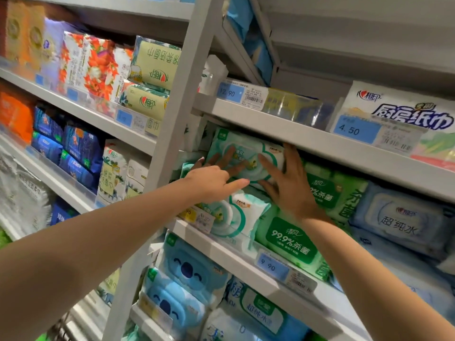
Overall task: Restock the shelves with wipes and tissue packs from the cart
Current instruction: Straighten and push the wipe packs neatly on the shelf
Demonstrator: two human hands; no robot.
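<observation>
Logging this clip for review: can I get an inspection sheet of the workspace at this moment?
Surface: grey shelf, stocked, price tags along its edge.
Job's things: pale green wipes pack atop a stack, under both hands.
Clutter: nothing seen.
Hands: left hand and right hand both open, fingers flat on the pack.
Cables: nothing seen.
Surroundings: dark green wipes beside, blue wipes below, tissue packs on the left shelves.

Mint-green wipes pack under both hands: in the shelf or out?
In: the wipes pack lies on a matching pack beneath the upper shelf board, left hand and right hand pressing it.
</observation>
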